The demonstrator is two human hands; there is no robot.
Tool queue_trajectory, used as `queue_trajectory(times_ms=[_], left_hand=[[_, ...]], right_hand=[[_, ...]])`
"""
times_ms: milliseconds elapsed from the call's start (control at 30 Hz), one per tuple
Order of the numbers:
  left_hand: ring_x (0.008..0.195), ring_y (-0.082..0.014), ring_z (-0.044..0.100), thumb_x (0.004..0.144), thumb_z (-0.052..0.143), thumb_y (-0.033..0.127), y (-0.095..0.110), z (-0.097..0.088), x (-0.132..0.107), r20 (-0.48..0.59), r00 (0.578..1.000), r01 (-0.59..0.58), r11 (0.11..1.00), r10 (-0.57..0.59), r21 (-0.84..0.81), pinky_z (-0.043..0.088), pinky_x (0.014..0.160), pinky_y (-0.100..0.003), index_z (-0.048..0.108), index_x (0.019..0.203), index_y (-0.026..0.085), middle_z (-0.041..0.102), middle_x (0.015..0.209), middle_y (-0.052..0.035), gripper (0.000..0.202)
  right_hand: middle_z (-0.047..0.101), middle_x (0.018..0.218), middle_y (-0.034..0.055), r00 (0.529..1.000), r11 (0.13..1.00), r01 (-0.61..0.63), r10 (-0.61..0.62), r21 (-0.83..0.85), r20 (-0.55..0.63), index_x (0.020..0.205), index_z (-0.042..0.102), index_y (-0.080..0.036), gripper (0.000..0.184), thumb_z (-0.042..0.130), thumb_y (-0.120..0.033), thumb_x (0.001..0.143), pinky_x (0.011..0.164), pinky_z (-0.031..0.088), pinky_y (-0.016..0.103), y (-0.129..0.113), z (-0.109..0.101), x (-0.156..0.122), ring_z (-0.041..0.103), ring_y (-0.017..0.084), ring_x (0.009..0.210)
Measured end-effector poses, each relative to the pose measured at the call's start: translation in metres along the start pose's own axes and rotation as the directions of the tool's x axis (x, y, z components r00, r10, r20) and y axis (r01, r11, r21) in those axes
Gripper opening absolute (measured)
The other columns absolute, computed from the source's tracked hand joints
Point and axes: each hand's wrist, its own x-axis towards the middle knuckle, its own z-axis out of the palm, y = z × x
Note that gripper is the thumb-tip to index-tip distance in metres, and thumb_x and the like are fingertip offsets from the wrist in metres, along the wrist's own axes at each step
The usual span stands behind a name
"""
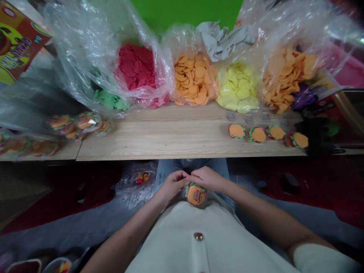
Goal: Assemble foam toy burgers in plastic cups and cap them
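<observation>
My left hand (pixel 173 184) and my right hand (pixel 207 178) meet over my lap, just below the table edge, fingers curled together. Between them they pinch a small clear packet holding a burger-shaped foam toy (pixel 195 194) with an orange top and green frill. Both hands grip the packet's upper edge. Several similar burger toys (pixel 257 134) lie in a row on the wooden table (pixel 176 140) at the right.
Clear bags of foam discs stand along the table's back: red (pixel 136 70), orange (pixel 193 80), yellow (pixel 237 88), orange (pixel 286 77), green (pixel 109 99). Packed burger toys (pixel 76 125) lie at the left. A printed box (pixel 17 41) is at top left. A plastic bag (pixel 138 180) lies by my knee.
</observation>
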Motion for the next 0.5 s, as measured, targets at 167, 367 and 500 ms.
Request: queue_trajectory(times_ms=[167, 367, 500], left_hand=[[0.061, -0.0075, 0.048, 0.071, 0.062, 0.034, -0.004, 0.004, -0.013, 0.079, 0.994, 0.077, 0.994, -0.070, -0.081, 0.036, 0.058, -0.019, 0.057, 0.084, 0.013, 0.055, 0.073, -0.0008, 0.024], [0.063, -0.0071, 0.049, 0.065, 0.069, 0.030, -0.007, 0.004, -0.025, 0.093, 0.995, 0.054, 0.993, -0.044, -0.105, 0.037, 0.060, -0.019, 0.053, 0.081, 0.015, 0.053, 0.071, 0.0022, 0.028], [0.055, -0.0071, 0.047, 0.066, 0.067, 0.035, 0.002, -0.002, -0.012, 0.084, 0.996, 0.031, 0.998, -0.036, 0.061, 0.036, 0.056, -0.020, 0.056, 0.080, 0.011, 0.055, 0.064, 0.0006, 0.029]], right_hand=[[0.034, 0.051, -0.0047, 0.999, 0.986, 0.026, -0.023, 0.163, -0.024, 0.055, 0.045, -0.014, 0.049, 0.036, -0.054, 0.082, 0.047, 0.022, 0.019, 0.015, 0.012, -0.012, 0.032, 0.007, 0.051], [0.032, 0.052, -0.0041, 0.955, 0.932, -0.045, 0.145, 0.359, -0.257, 0.052, 0.036, -0.016, 0.042, 0.039, -0.046, 0.081, 0.048, 0.024, 0.020, 0.026, 0.026, -0.023, 0.031, 0.008, 0.052], [0.033, 0.053, -0.0036, 0.860, 0.898, -0.109, 0.300, 0.426, -0.412, 0.055, 0.035, -0.017, 0.041, 0.036, -0.047, 0.083, 0.050, 0.027, 0.021, 0.023, 0.038, -0.027, 0.033, 0.009, 0.053]])
